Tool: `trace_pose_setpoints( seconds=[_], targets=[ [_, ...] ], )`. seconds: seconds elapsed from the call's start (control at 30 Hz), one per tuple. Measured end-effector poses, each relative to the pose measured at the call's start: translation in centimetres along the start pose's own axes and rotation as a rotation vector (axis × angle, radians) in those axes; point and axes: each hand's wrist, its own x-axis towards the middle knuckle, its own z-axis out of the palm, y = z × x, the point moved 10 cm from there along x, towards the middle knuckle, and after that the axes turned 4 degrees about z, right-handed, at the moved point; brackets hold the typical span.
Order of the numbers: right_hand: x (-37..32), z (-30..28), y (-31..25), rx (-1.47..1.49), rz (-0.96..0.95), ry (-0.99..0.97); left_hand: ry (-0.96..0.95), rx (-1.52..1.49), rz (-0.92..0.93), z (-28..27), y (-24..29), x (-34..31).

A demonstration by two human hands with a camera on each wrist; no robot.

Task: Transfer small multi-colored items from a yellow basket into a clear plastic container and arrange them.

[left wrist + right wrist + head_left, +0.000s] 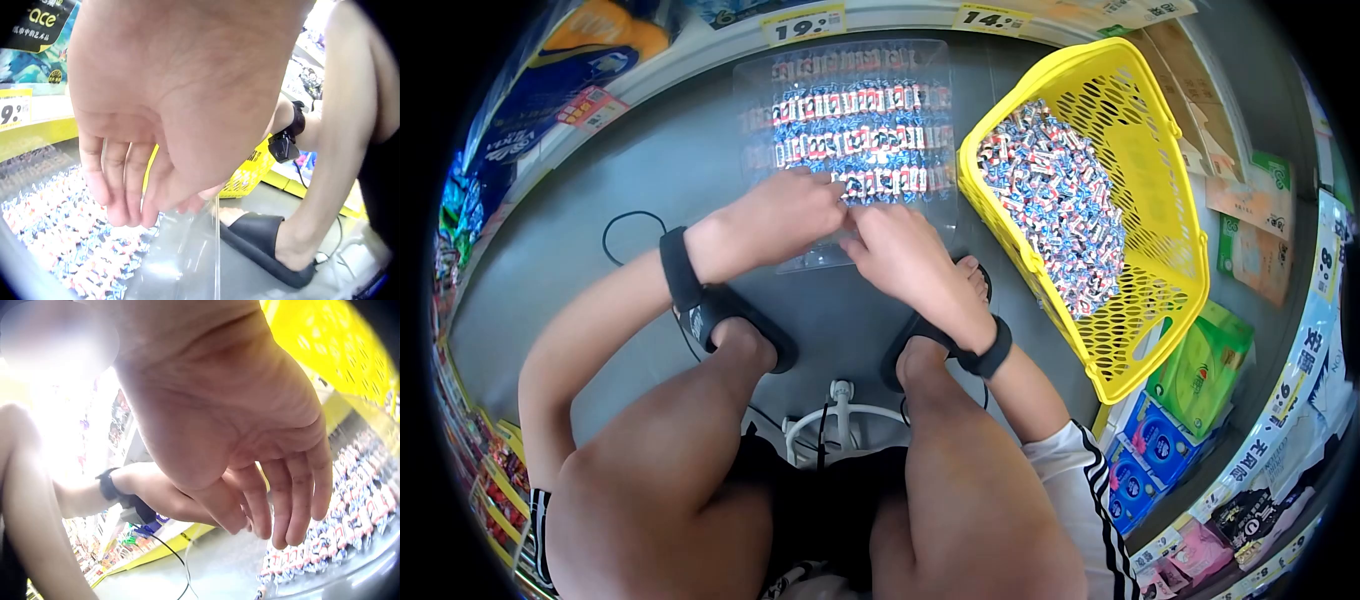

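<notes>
Small wrapped candies [850,143] in blue, white and red lie in neat rows inside a clear plastic box [808,262] on the floor. Over the near rows is my left hand [785,215], its fingers pointing down in the left wrist view. Close beside it, my right hand [900,255] hangs over the box's near right part, fingers loosely bent. The two hands' fingertips nearly meet in the head view. No candy shows between the fingers of either hand. To the right, a yellow basket [1142,345] contains a loose heap of the same candies [1060,205].
Shelves with price tags [803,24] curve along the back. Tissue packs [1205,365] stand right of the basket. Black slides [745,325] are on the person's feet, just before the box. A thin black cable [607,240] runs over the floor at left.
</notes>
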Motion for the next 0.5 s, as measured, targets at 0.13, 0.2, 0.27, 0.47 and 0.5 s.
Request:
trace_pose_setpoints(
  seconds=[0.13,0.2,0.27,0.47,0.5],
  targets=[
    [-4.9,-6.7,-2.3,0.033,-0.05,0.116,0.234,-0.101,0.108,-6.7,3.2,1.0],
    [-7.0,-9.3,-2.9,-0.048,-0.083,0.138,0.284,-0.106,0.144,-8.8,5.0,1.9],
    [-8.8,-11.7,-2.6,-0.107,-0.057,0.129,0.379,-0.126,0.203,-10.7,6.7,2.6],
    [-12.3,-17.3,0.7,-0.197,0.125,0.199,0.428,-0.184,0.281,-13.9,9.9,6.7],
    [-12.5,-18.0,1.7,-0.205,0.174,0.209,0.481,-0.192,0.298,-14.7,10.1,7.3]
  ],
)
